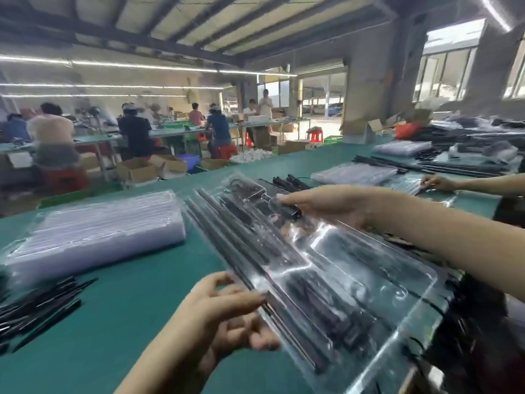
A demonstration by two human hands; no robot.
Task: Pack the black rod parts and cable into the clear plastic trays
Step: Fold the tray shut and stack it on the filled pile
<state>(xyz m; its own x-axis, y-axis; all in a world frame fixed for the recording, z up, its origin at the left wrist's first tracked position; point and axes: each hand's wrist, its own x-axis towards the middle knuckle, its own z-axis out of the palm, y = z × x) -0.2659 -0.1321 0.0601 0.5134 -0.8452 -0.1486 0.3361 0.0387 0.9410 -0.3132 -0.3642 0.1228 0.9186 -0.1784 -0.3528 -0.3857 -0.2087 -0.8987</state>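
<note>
Both forearms are bare, the left hand (224, 311) and right hand (326, 204) ungloved and ringless.

Beyond my green counter (119, 308), long strip lights (142, 66) glow under a beamed ceiling (199, 21), workers sit at far benches (170, 132), and daylight fills tall windows (446, 69).

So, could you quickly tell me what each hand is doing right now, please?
Left hand: pinching the near left edge of the clear plastic tray.
Right hand: fingers on the tray's far end; grip cannot be told.
</note>
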